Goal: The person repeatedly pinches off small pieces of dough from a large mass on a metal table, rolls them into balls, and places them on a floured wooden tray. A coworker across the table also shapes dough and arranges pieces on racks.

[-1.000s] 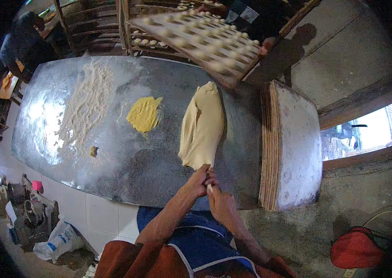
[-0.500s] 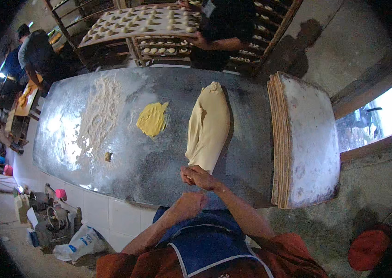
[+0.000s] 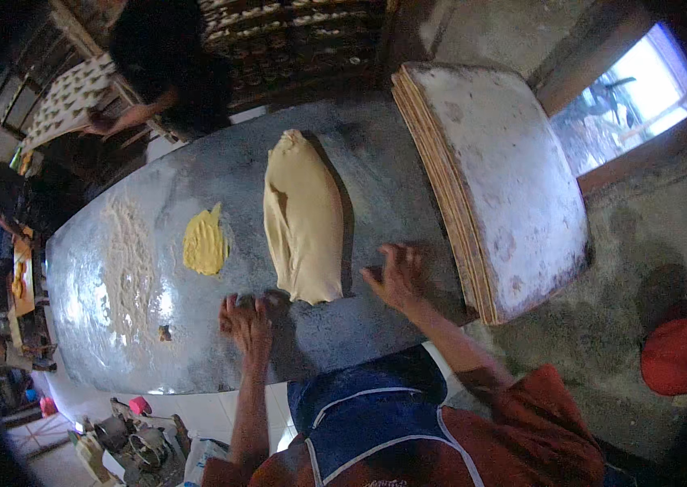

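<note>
A long, smooth, pale slab of dough [image 3: 307, 219] lies on the grey worktable [image 3: 376, 325], with a fold along its left side and a gathered far tip. Just left of its near end, my left hand [image 3: 247, 326] hovers low over the table, fingers apart and slightly bent, holding nothing. To the right of the dough, my right hand [image 3: 399, 277] is also empty, its thumb spread away from bent fingers. Neither hand appears to touch the dough. Left of the dough sits a flattened mound of yellow, fat-like paste [image 3: 206, 242].
Sticky residue [image 3: 128, 268] and a small brownish lump [image 3: 165, 333] mark the table's left part. A stack of boards [image 3: 506, 187] stands along the right edge. Across the table, a person [image 3: 161, 73] in dark clothes handles a tray of dough balls [image 3: 67, 101] beside shelves.
My hands have separated and come off the dough's near end, left hand to its left, right hand to its right. The view has turned rightward. The person with the tray now appears farther left.
</note>
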A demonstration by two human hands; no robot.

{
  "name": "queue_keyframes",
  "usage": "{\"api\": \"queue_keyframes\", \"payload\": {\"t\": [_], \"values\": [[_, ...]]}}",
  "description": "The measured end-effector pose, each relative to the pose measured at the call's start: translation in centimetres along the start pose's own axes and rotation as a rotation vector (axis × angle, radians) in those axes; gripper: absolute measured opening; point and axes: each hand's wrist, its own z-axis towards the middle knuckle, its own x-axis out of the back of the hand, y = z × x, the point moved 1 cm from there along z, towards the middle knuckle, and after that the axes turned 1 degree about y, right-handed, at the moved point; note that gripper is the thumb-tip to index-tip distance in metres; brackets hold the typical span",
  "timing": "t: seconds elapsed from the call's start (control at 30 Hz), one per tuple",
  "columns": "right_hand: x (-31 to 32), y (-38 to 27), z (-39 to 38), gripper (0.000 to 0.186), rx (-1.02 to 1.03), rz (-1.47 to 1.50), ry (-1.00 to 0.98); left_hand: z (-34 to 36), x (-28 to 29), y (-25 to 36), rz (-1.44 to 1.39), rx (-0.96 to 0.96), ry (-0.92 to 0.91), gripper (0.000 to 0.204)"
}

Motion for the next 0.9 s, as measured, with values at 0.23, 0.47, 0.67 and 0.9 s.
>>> {"api": "queue_keyframes", "payload": {"t": [0.23, 0.47, 0.67, 0.9], "values": [[2.3, 1.9, -5.9, 0.034, -0.085, 0.208, -0.469, -6.8, -2.1, -2.5, -0.355, 0.010, -0.191, 0.025], [-1.8, -2.3, -2.0, 0.032, -0.014, 0.199, -0.058, -4.5, -5.2, -1.2, -0.403, 0.092, -0.017, 0.019], [1.7, 5.2, -1.9, 0.033, -0.020, 0.210, -0.210, -1.2, 0.0, -3.4, -0.387, 0.120, -0.168, 0.023], [-1.2, 1.9, -7.7, 0.027, 0.085, 0.314, -0.152, -5.5, 0.1, 0.8, -0.420, -0.117, -0.053, 0.016]]}}
